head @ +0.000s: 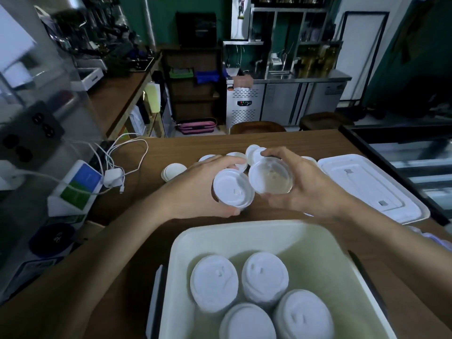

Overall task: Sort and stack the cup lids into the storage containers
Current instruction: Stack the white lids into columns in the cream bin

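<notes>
Wooden table (305,140). Near edge: open storage container (318,253), four white lid stacks (214,282) standing inside. Flat container cover (367,184) to the right. Loose lids (172,171) scattered beyond the hands.

Left hand (203,182) fingers curled round a white lid (233,189), top up; possibly several nested, too blurred to tell. Right hand (308,187) grasps a second lid (270,177), hollow side toward camera, rims touching.

Step judged: pairing lids mid-air. Next: flip the right one to match, nest, lower onto a stack.
</notes>
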